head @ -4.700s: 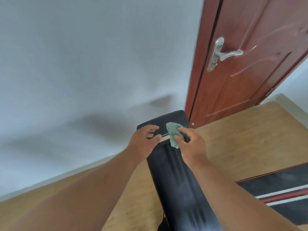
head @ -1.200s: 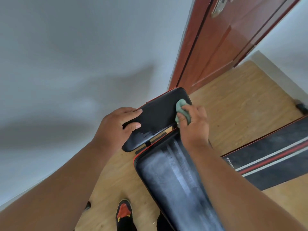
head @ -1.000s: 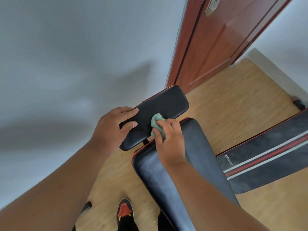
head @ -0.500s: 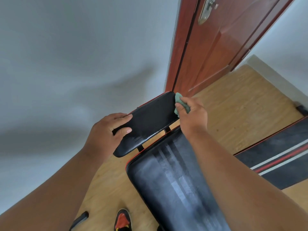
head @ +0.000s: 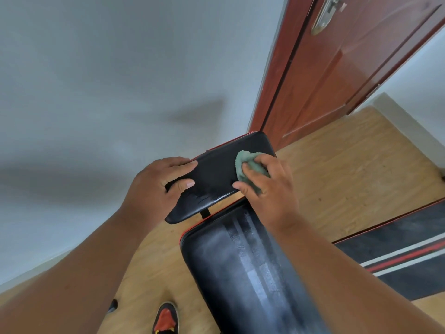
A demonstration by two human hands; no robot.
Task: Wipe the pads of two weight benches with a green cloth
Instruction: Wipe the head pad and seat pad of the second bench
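Red-brown door [head: 337, 80] with metal handle [head: 323, 16] beside a grey wall [head: 120, 80] — red-and-black shoe [head: 166, 319] on the wooden floor [head: 349, 169].

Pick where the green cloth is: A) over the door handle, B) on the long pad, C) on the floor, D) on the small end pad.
D: the right hand presses the green cloth onto the small end pad, whose edge the left hand holds.

Both bare forearms reach forward and draw together; the left hand [head: 156, 189] clasps the left end of the small pad [head: 216, 174], fingers over its far edge, thumb flat on top; just to its right, the right hand [head: 269, 189] lies knuckles up, fingers bunched round the green cloth [head: 248, 165], pressing it down.
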